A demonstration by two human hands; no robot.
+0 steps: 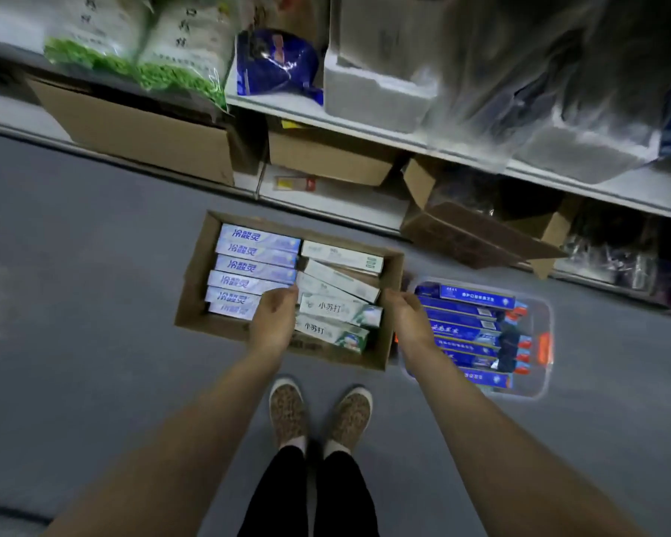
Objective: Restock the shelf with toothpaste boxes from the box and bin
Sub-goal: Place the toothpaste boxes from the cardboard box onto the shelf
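Down on the grey floor [74, 304], an open cardboard box [194, 288] sat in front of the shelf [403, 145], and just to its right was a clear plastic bin [541, 385]. Inside the box, blue-and-white toothpaste boxes [256, 265] lay stacked along the left side, and white-and-green toothpaste boxes [338, 304] lay on the right, some of them tilted. The bin held a row of dark blue toothpaste boxes [465, 315] with red-orange ends.

Both hands reached down from bare arms. The left hand [272, 319] hung over the middle of the box where the two kinds meet, fingers curled downward at the edge of a blue-and-white carton; whether it truly gripped one could not be told. The right hand [403, 310] was at the box's right wall, beside the bin, fingers bent over the rim, and its grip was likewise unclear.

Below the hands stood two patterned slip-on shoes [318, 416] with dark trouser legs above them. The shelf carried bags with green print [140, 63], a blue packet [276, 63], white foam packing [376, 98], and brown cartons [132, 129] on its lower level.
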